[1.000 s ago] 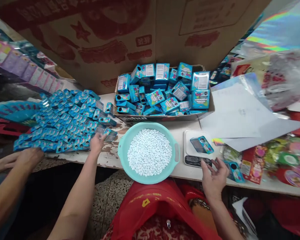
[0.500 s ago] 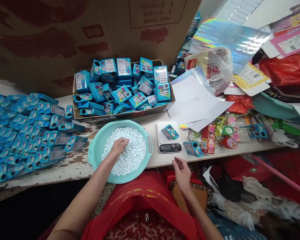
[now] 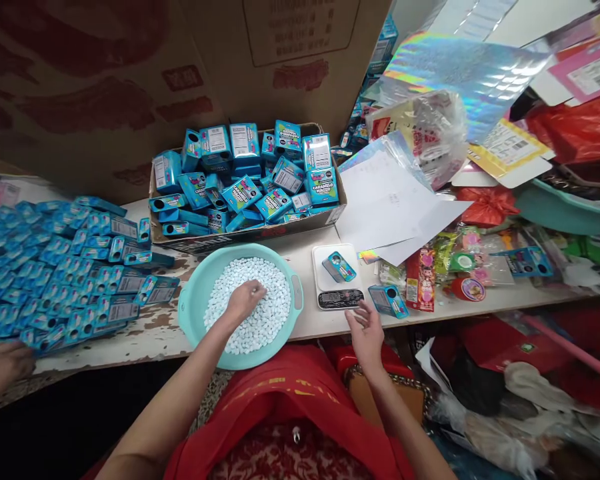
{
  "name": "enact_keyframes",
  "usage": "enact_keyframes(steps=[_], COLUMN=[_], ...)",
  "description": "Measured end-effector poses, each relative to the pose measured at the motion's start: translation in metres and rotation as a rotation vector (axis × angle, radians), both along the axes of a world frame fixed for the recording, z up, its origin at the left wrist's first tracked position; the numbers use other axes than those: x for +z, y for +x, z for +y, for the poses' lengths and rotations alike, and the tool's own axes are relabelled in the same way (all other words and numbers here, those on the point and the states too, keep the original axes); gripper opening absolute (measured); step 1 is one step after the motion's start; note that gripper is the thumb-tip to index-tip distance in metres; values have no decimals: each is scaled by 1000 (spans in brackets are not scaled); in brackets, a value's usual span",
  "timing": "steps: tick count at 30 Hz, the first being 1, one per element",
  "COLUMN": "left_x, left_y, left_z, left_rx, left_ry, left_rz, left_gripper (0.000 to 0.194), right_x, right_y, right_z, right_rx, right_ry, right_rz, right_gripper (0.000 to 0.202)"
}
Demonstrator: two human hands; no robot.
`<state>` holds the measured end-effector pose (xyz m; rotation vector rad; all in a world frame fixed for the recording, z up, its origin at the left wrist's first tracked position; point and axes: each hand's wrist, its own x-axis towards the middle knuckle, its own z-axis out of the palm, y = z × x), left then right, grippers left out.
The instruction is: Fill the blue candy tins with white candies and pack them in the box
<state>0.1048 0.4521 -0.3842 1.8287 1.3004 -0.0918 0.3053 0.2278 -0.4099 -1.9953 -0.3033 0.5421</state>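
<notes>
My left hand point(image 3: 245, 301) is over the small white candies point(image 3: 253, 337) in a turquoise plastic basin point(image 3: 189, 317), its fingers curled together with a bit of white showing between them. My right hand point(image 3: 367, 333) is open, fingers loosely bent, by the front edge of a small white digital scale point(image 3: 321, 270). On the scale's plate lies a blue candy box point(image 3: 341, 267), its round window facing up. Another blue box point(image 3: 389, 301) lies right of the scale, just beyond my right fingers.
A carton point(image 3: 240, 235) full of blue boxes stands behind the basin, against a large cardboard box point(image 3: 195, 67). Many more blue boxes point(image 3: 75, 267) lie left, with another person's hand point(image 3: 3, 370) beside them. Papers point(image 3: 390, 200) and packaged sweets point(image 3: 420, 280) cover the right side.
My left hand has shifted slightly right over the candies. My right hand has moved up closer to the scale, fingers more spread. Another person's hand has come in at the left.
</notes>
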Motion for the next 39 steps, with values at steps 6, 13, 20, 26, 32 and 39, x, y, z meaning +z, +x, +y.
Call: enact_keyframes(steps=[6, 13, 20, 26, 32, 39], left_x=[12, 70, 98, 64, 11, 5], left_y=[10, 40, -47, -118, -119, -98], left_z=[-9, -19, 13, 73, 100, 61], left_rx=[-180, -497, 210, 583, 428, 257], left_ry=[324, 696, 837, 770, 657, 741], left_rz=[29, -331, -149, 371, 590, 207], left_gripper=[23, 49, 40, 49, 39, 36], right_x=[5, 67, 78, 46, 8, 34], right_y=[38, 6, 19, 63, 77, 67], right_z=[74, 106, 71, -1, -18, -5], right_rx=[83, 623, 184, -102, -50, -198], right_ry=[-5, 200, 65, -484, -546, -423], right_rz=[-203, -331, -585, -549, -267, -325], right_gripper=[63, 33, 74, 96, 60, 60])
